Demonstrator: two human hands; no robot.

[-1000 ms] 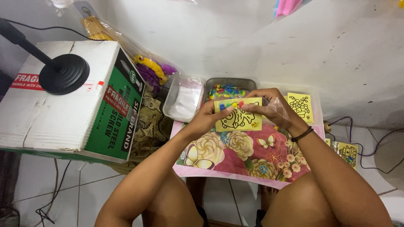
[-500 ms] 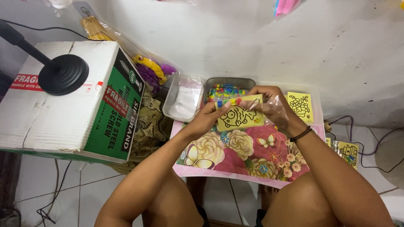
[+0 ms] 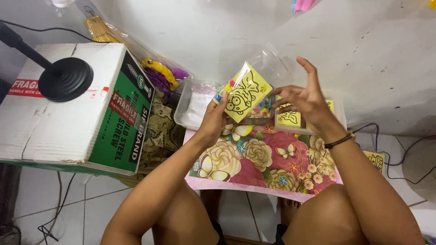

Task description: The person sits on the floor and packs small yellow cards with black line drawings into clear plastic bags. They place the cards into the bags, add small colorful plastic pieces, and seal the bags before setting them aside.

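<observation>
My left hand (image 3: 213, 119) grips the lower corner of a yellow card (image 3: 247, 92) with a black line drawing, held tilted above a small floral-covered table (image 3: 261, 161). A clear plastic bag (image 3: 272, 66) sits over the card's upper part. My right hand (image 3: 304, 97) hovers just right of the card with fingers spread, touching the bag's edge. Under the card lies a tray of small coloured pieces (image 3: 260, 111). Behind my right hand another yellow card (image 3: 290, 119) rests in a clear container.
A green and white cardboard box (image 3: 77, 109) with a black round stand base (image 3: 66, 79) on top stands at left. A clear tub of white material (image 3: 195, 106) sits beside the table. More yellow cards (image 3: 376, 159) and cables (image 3: 395, 149) lie on the floor at right.
Both hands have risen from the table, lifting the yellow card up and tilting it. The right hand has let go and spread its fingers; the plastic bag now covers the card's top.
</observation>
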